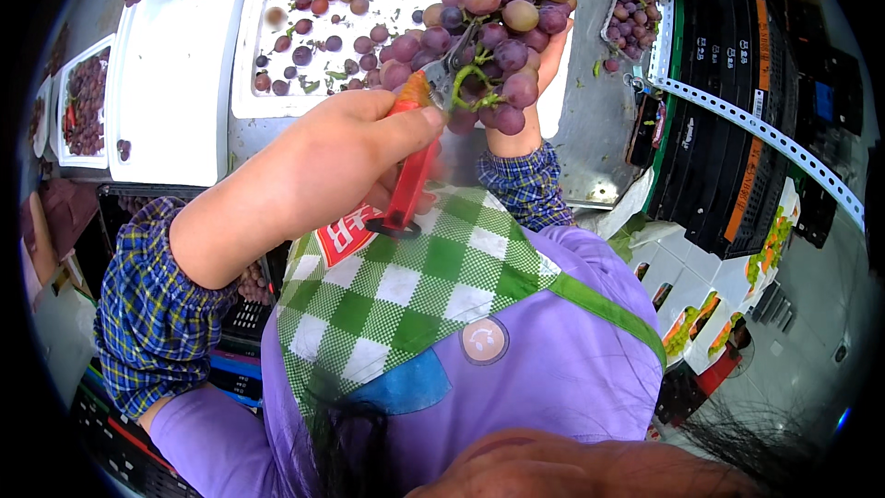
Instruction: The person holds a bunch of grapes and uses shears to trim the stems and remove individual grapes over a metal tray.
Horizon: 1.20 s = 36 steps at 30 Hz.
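The step in hand looks like trimming a bunch of grapes. In the upper centre of the frame the right hand (530, 97) grips a heavy bunch of reddish-purple and yellow-green grapes (502, 18) from behind and below, fingers curled up round its far side, so the bunch hangs over the edge of the white foam tray (277, 101). The left hand (332, 161), in the middle left of the frame, is clenched round the red handles of a pair of small red-handled metal snips (419, 152). The blades point up and to the right into the lower part of the bunch, beside a green stem; whether they are shut on the stem or merely set against it I cannot tell, as grapes hide the tips.

Loose single grapes (341, 28) and scraps of stem lie scattered over the white tray in the upper centre. A second white tray of dark grapes (88, 101) sits at the far left edge, and black plastic crates (737, 101) stand stacked at the right.

As a judgement, the next cut calls for a steady right hand keeping the bunch turned so the stem shows, and the blade tips placed on stem only, clear of the neighbouring grapes and of the right thumb just below.
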### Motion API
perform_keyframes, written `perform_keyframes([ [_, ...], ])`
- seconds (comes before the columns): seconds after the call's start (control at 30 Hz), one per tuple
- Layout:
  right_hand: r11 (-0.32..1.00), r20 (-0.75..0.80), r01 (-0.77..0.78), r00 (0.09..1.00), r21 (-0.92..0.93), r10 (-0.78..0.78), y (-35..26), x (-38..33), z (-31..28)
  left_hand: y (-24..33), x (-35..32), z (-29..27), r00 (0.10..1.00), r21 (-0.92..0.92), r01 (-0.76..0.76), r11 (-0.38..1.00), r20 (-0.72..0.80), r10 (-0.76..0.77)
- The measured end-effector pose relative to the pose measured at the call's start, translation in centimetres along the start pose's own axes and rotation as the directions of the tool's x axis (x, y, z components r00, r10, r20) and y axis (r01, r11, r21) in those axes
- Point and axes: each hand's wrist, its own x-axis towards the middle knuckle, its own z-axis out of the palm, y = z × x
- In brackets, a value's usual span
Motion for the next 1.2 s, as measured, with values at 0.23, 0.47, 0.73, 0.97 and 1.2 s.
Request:
perform_keyframes([
  [0.23, 0.991, -0.141, 0.059, 0.987, -0.118, -0.075, 0.0, -0.1, -1.5, -0.3, -0.6, -0.2, 0.995, -0.020, -0.048, 0.999, -0.094, 0.046],
  [0.47, 0.945, -0.250, 0.143, 0.943, -0.294, -0.220, -0.1, 0.0, -1.8, -1.1, -2.5, -1.3, 0.976, -0.353, -0.179, 0.918, -0.179, 0.122],
  [0.73, 0.942, -0.281, 0.142, 0.931, -0.304, -0.231, 0.1, 0.2, -2.1, -2.0, -2.6, 0.6, 0.980, -0.581, -0.077, 0.810, 0.108, 0.170],
  [0.97, 0.958, -0.291, 0.081, 0.942, -0.276, -0.164, 0.2, 0.0, -2.4, -3.0, -0.6, 0.6, 0.958, -0.710, -0.079, 0.700, 0.139, 0.249],
  [1.2, 0.952, -0.307, 0.070, 0.937, -0.297, -0.164, 0.1, 0.1, -2.6, -2.9, -0.4, 1.0, 0.969, -0.689, -0.079, 0.721, 0.116, 0.217],
])
